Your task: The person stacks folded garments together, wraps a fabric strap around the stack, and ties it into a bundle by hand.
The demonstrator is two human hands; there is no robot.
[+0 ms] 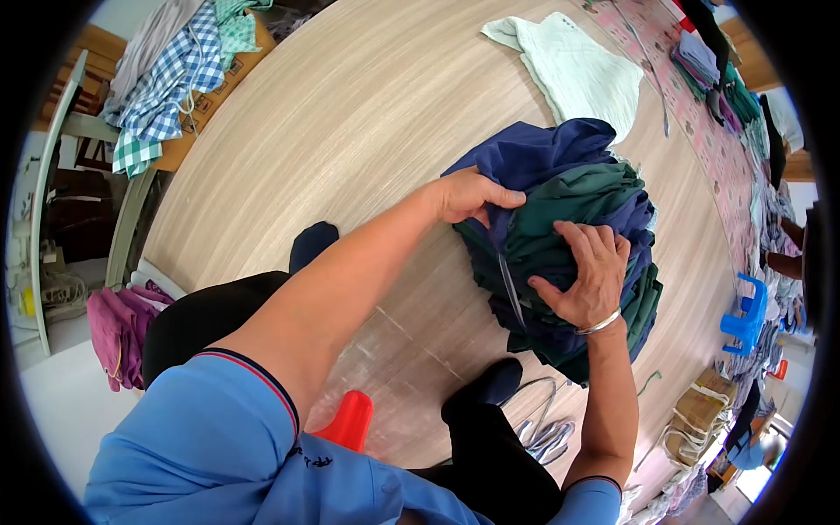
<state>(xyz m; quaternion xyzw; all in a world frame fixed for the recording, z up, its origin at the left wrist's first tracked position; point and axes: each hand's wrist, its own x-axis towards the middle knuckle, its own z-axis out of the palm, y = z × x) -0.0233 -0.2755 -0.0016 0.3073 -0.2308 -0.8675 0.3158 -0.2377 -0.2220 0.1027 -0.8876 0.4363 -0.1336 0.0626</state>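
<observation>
A thick pile of folded navy and dark green cloth lies on the floor before me. At the pile's left edge, my left hand grips a navy cloth, thumb on top and fingers curled partly out of sight. My right hand, a silver bangle on its wrist, rests on the green layers with fingers and thumb apart. A thin pale strip hangs over the pile's near side between the hands. Touching the far side of the pile is a pale mint cloth.
A red plastic stool is between my legs. Grey striped strips lie near my right foot. Checked cloths hang at upper left, above a purple cloth stack. To the right are a blue stool and a tied cardboard bundle.
</observation>
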